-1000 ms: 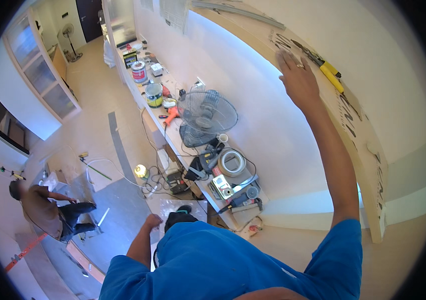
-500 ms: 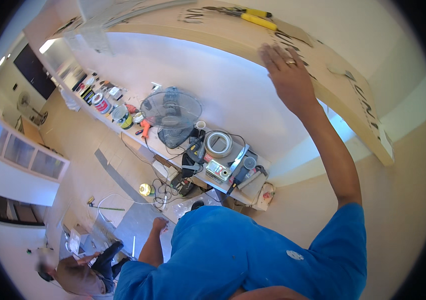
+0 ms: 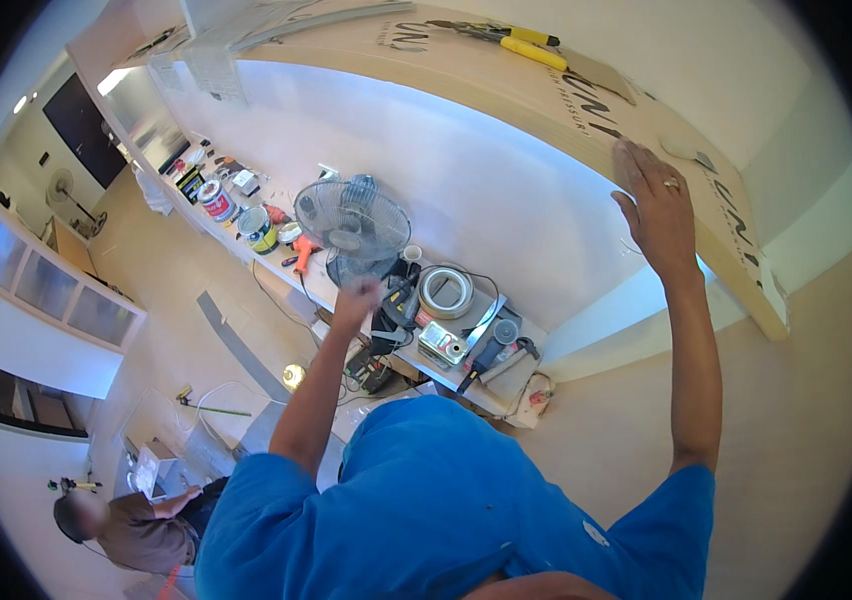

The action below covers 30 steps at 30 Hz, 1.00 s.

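The right hand (image 3: 658, 200) is at the right of the frame, laid over the front edge of a long wooden board (image 3: 536, 125), with its fingers lying nearly together and pointing to the upper left, the thumb held apart below them; a ring shows on one finger. The board crosses the upper part of the frame, its long axis running from the upper left to the right side, where its squared end points down and to the right; the lens bends its pale front edge into an arc. On its printed face, left of the hand, lies a yellow-handled hand tool (image 3: 534, 52), handles toward the right, darker end toward the left, and near it a brown flat piece (image 3: 601, 78). Just above the hand is a small scraper-like piece (image 3: 701, 158). The left hand (image 3: 358, 297) is near the middle of the frame, blurred, its fingers seemingly curled in; whether they pinch anything I cannot tell. It overlaps the view of a worktable (image 3: 501, 400) that bears a fan (image 3: 354, 220), a tape roll (image 3: 425, 297), a metal tin (image 3: 440, 345) and paint cans (image 3: 258, 232). At the lower left, well apart, is a co-worker in a brown shirt (image 3: 146, 535).
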Tool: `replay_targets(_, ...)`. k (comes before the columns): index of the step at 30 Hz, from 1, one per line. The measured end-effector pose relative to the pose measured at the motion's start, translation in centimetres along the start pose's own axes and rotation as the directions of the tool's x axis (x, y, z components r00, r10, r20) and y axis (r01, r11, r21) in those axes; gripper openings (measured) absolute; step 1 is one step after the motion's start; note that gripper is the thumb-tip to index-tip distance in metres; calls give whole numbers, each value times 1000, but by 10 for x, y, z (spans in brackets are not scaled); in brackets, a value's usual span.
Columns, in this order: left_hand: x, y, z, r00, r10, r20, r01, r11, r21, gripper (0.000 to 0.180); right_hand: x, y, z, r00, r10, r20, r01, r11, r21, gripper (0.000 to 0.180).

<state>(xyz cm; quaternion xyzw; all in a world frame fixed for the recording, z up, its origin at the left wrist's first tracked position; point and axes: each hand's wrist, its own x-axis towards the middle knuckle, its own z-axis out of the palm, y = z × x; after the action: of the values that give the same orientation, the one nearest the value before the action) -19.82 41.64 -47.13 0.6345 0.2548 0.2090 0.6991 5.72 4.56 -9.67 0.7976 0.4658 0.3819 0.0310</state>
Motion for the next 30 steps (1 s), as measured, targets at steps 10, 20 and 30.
replay_targets(10,166,313,110,981,112,-157,-190,449,-873,21,-1,-4,0,996,16,-86,-13,999,42,58)
replay_targets(20,169,299,108,964,228,-135,-241,546,-802,11,2,-11,1,992,39,-123,-31,998,59,52)
replay_targets(30,256,338,-2,952,72,-296,-296,453,-841,22,3,-8,5,982,40,-182,-22,994,103,49)
